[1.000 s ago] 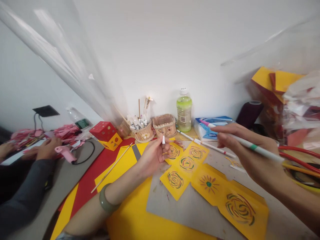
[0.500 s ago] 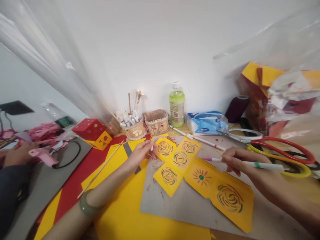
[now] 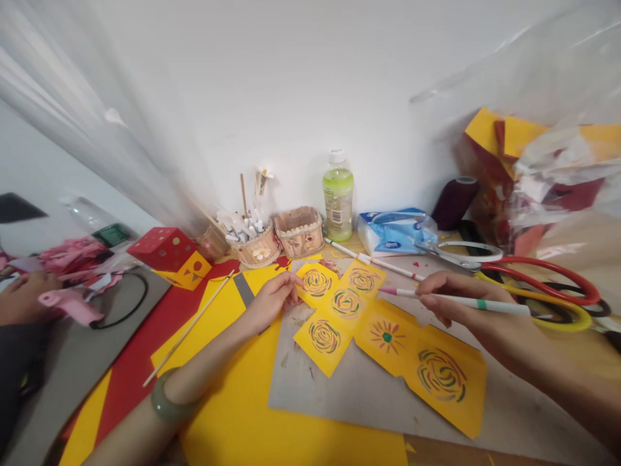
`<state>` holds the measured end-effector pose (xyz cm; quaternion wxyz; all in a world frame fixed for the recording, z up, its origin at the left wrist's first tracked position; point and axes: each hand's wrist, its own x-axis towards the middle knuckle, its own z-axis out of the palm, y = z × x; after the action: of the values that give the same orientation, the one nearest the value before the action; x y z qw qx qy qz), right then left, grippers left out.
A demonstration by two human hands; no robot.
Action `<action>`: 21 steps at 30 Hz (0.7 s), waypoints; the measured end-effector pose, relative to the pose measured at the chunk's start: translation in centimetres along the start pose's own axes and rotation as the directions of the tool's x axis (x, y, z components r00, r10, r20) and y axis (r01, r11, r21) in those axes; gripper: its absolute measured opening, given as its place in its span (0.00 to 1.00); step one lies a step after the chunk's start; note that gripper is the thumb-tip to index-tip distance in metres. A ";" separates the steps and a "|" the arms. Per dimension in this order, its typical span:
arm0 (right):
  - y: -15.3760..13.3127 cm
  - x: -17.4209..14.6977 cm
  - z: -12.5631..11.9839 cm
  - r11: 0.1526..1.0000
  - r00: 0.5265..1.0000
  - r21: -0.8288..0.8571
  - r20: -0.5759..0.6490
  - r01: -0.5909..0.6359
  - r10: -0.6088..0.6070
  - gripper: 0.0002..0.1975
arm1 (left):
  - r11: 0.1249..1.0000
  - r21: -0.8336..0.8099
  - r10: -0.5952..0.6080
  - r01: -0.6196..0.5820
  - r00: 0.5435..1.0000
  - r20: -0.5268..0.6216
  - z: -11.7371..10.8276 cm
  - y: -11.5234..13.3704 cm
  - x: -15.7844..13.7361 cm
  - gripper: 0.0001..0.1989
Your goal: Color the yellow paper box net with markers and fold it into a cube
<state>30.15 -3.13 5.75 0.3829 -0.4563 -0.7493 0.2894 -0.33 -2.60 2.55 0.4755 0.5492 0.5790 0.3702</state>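
My right hand (image 3: 456, 304) grips a white marker (image 3: 502, 307) with a green band and a pinkish-purple drawing end. That end reaches the right edge of a yellow paper cutout (image 3: 339, 338) made of joined squares. Swirls of coloured dashes cover most squares; one carries a flower with a green centre. At the cutout's left corner, my left hand (image 3: 275, 299) is closed, fingertips pinched together against the paper edge. Whatever lies between those fingertips is hidden. Beneath the cutout is a grey board (image 3: 301, 395), which overlaps a larger yellow sheet (image 3: 233, 414).
Behind stand a holder of markers (image 3: 255, 249), a second wooden basket (image 3: 299, 233), a green bottle (image 3: 338, 200) and a tissue pack (image 3: 395, 232). Scissors (image 3: 543, 275) lie right. Left are a red-yellow box (image 3: 169, 255), a stick (image 3: 189, 329), a pink glue gun (image 3: 72, 307) and another person's hand (image 3: 29, 298).
My left fingers have turned in against the cutout's corner; the small white piece at their tips no longer shows. The marker's drawing end stays near the cutout's right edge. The view has shifted slightly.
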 end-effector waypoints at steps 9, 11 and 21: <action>-3.5 1.4 2.3 0.989 0.964 0.086 0.246 -0.123 0.098 0.13 | 0.946 0.322 -0.009 -0.031 0.992 0.123 -0.3 1.0 -1.5 0.05; -3.3 1.4 3.2 0.986 0.961 0.116 0.264 -0.116 0.082 0.14 | 0.904 0.427 -0.054 -0.033 0.980 0.191 -0.3 1.7 -2.3 0.09; -3.8 1.5 6.3 0.956 0.874 0.228 0.484 -0.184 0.052 0.10 | 0.693 0.705 -0.037 -0.150 0.969 0.243 0.4 1.6 -3.6 0.14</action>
<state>22.67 -3.95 5.81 0.2279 -0.3613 -0.7445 0.5131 0.29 -5.95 4.51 0.2773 0.7489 0.5989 0.0606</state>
